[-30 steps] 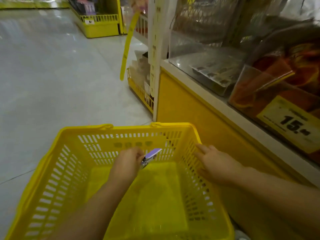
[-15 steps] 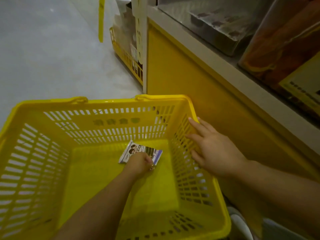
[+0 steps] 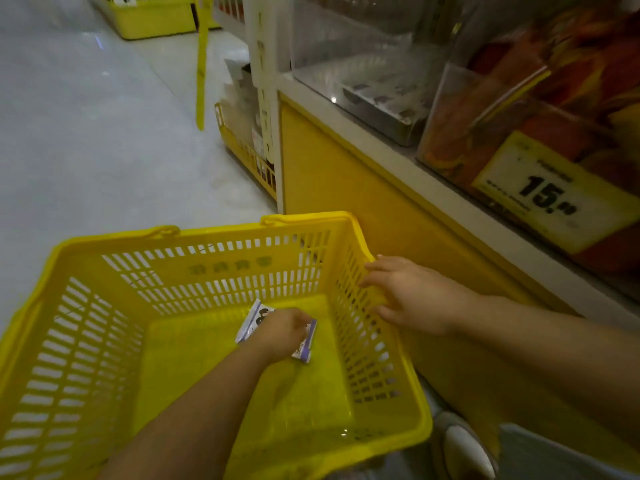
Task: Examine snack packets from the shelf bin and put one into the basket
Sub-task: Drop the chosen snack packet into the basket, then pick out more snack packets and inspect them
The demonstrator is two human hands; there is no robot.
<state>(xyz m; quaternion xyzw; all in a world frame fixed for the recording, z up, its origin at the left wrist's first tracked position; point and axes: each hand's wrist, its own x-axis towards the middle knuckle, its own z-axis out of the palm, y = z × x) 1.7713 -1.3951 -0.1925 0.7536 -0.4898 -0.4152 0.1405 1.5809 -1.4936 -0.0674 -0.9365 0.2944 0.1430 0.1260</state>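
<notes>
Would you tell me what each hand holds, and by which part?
The left hand grips the snack packet across its middle; the right hand rests on the basket rim.

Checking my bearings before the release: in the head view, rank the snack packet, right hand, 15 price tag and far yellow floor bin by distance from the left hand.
1. snack packet: under the left hand, on the floor of the basket.
2. right hand: at the basket's right wall.
3. price tag: higher up, to the right.
4. far yellow floor bin: across the aisle, top left.
</notes>
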